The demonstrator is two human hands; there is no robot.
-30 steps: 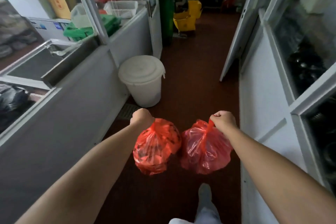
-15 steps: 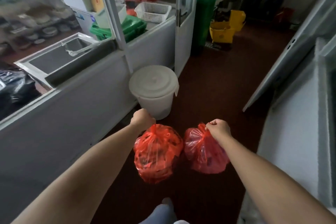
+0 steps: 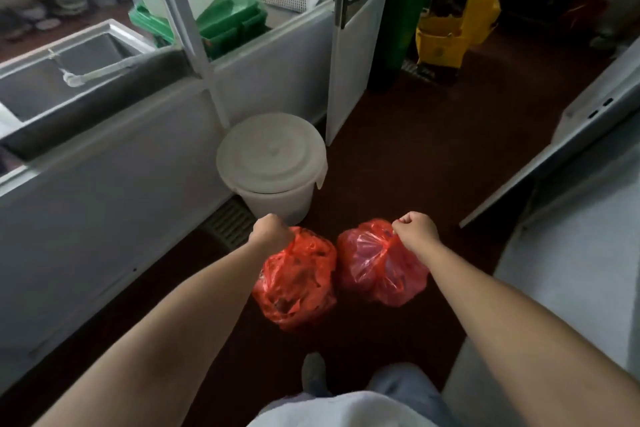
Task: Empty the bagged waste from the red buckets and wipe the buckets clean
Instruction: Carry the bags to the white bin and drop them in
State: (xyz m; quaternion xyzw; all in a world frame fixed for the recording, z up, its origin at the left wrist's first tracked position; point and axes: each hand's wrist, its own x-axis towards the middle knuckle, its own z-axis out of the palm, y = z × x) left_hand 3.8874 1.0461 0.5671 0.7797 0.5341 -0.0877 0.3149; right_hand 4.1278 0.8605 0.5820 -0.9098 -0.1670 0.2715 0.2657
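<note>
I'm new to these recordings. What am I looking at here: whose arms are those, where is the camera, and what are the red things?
There is no machine here. A person does the job with bare hands, and the camera sits on their head, looking forward and down, so both arms reach in from the bottom edge. The left hand grips the gathered top of the left bag, and the right hand grips the top of the right bag. Both bags are red plastic with waste inside and hang side by side above the dark floor. Ahead on the left stands a white tub with its lid on. Further off are a green bin and a yellow mop bucket.
</note>
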